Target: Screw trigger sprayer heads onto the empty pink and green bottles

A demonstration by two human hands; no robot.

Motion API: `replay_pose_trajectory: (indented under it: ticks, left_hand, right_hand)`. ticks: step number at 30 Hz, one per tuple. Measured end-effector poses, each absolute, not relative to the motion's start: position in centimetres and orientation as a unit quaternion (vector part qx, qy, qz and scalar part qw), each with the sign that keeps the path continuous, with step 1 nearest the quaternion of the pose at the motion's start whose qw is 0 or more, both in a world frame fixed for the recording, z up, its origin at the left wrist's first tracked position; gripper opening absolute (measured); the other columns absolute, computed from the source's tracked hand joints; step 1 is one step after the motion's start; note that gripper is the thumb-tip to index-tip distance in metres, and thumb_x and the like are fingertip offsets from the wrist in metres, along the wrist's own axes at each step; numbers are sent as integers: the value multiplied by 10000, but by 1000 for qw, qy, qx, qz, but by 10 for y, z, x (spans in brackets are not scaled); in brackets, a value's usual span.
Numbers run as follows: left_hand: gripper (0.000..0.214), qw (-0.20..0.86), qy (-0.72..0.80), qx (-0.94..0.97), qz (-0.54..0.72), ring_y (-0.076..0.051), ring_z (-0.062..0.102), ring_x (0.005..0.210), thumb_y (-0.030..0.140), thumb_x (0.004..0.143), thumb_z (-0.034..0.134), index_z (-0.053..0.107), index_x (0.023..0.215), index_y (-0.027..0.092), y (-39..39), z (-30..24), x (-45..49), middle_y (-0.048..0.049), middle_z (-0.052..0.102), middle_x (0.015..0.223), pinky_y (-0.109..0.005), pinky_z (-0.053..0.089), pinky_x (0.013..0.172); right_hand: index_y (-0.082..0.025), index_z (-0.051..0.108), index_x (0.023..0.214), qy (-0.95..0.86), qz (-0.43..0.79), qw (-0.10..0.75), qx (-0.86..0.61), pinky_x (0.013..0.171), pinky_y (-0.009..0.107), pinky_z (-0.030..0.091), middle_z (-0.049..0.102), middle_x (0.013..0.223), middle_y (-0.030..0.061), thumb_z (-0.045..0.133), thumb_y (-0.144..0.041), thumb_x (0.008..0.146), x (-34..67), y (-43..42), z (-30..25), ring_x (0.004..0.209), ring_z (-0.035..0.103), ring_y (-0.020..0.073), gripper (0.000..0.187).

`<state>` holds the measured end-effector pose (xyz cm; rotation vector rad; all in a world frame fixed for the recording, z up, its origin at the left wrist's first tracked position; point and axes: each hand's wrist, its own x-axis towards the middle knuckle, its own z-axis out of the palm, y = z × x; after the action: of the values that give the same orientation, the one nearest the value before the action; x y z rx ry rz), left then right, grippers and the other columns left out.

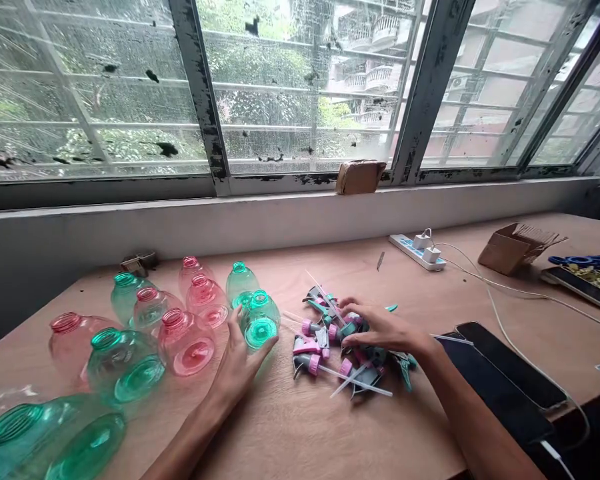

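A wide barred window (300, 87) is seen across the top, and below it a wooden table (305, 433) is spread over the rest of the view. On the table's left part, a cluster of pink and green plastic bottles (185, 343) is laid on its side, caps off. Right of the cluster, near the table's middle, a pile of trigger spray heads (315, 357) in grey, pink and green is heaped. Two dark phones (510, 363) are laid at the right edge. The left hand (237, 367) is curled around a green bottle (260, 327) at the cluster's right end, with the fingers on one side and the thumb on the other. The right hand (380, 330) is laid palm down on the pile, fingers bent onto the spray heads; whether one is gripped cannot be told. A cardboard box (510, 248) and a power strip (415, 252) are set further back.
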<state>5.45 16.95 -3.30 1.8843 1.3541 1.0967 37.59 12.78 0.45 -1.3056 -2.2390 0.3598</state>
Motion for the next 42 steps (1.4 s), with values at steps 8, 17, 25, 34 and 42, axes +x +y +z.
replay_pose_trajectory:
  ticks: [8,17,25,34,42]
  left_hand:
    - [773,263,493,711,427,-341,519,1335,537,815,730,338,1432,283,163,-20,57,-149,491,1436,-561,400,1121]
    - [731,390,435,630,512,-288,647,1174,505,740,796,407,1307,256,162,-7,55,-115,616,1321,-455,509,1017]
    - [572,377,464,617,511,-333,576,1238,624,825,654,565,1233,233,163,-6,46,-109,645,1300,-477,411,1071]
    - [537,369,478,610,512,-296,630,1138,621,880,579,526,1225,212,158,-7,50,-103,644,1237,-426,474,987]
    - [557,358,482,614,512,-305,616,1155,636,892,569,564,1241,202,161,-12,48,-102,667,1213,-425,455,995]
  right_hand:
    - [-259,635,1178,-739,60,420,-524,1119,498,395,443,1484,126,491,-396,1019,371,137,-7,1384,441,309,255]
    - [-298,559,1273,-707,78,485,-509,1063,483,459,478,1437,121,483,-430,1018,365,143,-20,1324,514,297,297]
    - [-263,582,1183,-706,-35,498,-502,1062,529,447,523,1456,142,614,-398,962,381,146,-19,1351,489,339,261]
    - [-304,662,1170,-735,-81,465,-487,1097,595,426,455,1530,90,620,-347,958,384,148,-25,1398,429,371,220]
    - [-265,696,1101,-718,-75,495,-484,1136,639,375,214,1663,69,649,-323,949,373,142,-21,1511,219,409,170]
